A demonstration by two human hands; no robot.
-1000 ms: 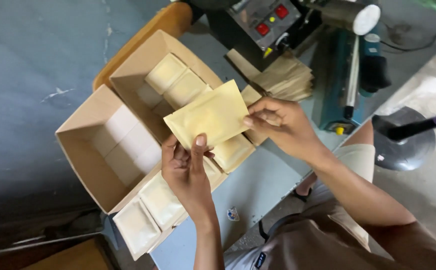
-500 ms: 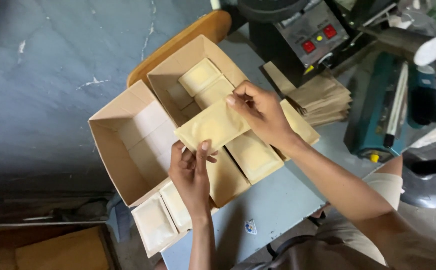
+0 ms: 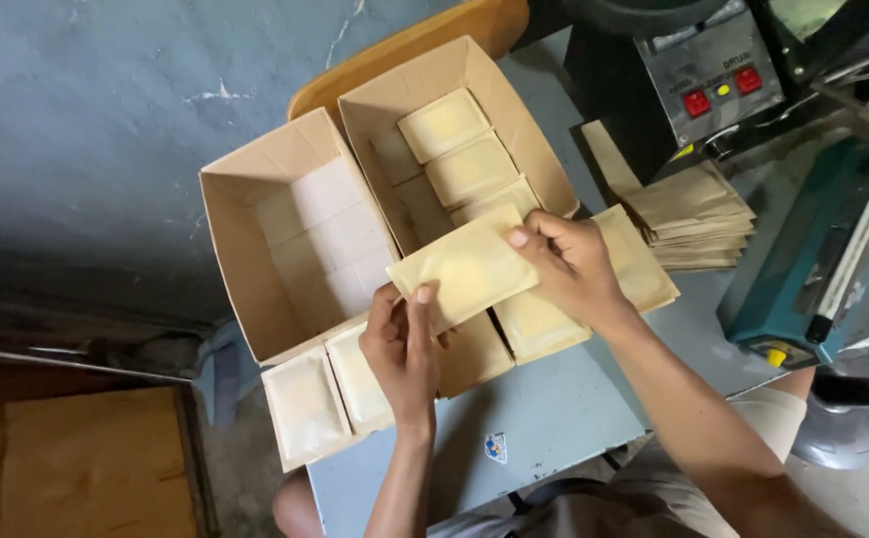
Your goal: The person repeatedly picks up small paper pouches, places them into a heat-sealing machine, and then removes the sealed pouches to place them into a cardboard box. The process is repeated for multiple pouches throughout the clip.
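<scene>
Flat tan paper packet [image 3: 464, 271] hangs over the two open cardboard boxes [image 3: 255, 214], pinched by left hand [image 3: 405, 354] and right hand [image 3: 569, 264] fingers. Edge-only grip, so it could slip or land crooked on the packed rows.

light: soft, even daylight, moderately bright, no hard glare.
shadows: faint and diffuse inside the open cardboard box [image 3: 295, 234]; the floor left of the box is dim.
focus: sharp at the box and the pale packet [image 3: 464, 269] beside it.
blur: slight smear at the frame corners far from the box.
distortion: mild wide-angle bending toward the edges.
</scene>
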